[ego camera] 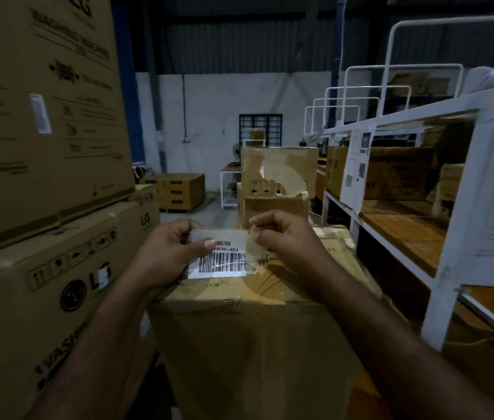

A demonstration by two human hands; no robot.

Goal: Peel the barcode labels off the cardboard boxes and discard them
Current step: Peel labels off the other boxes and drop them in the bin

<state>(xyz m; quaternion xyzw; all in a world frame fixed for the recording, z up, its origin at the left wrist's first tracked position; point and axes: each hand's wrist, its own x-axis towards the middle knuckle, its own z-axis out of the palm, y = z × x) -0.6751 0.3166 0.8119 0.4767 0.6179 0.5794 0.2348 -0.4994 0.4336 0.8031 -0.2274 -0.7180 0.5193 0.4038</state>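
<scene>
A white barcode label [221,256] is lifted above the top of a brown cardboard box [248,334] in front of me. My left hand [168,253] pinches the label's left edge, thumb on its face. My right hand [282,234] pinches a strip of clear tape at the label's upper right corner. The tape still runs from the label down to the box top. Another white label [40,113] sticks to the side of a tall LG box [42,95] at the left.
Stacked LG washing machine boxes [57,286] stand close at the left. White metal shelving [439,225] with cartons runs along the right. More taped boxes [279,174] sit behind the near box, and a low pallet crate [176,192] stands on the floor beyond.
</scene>
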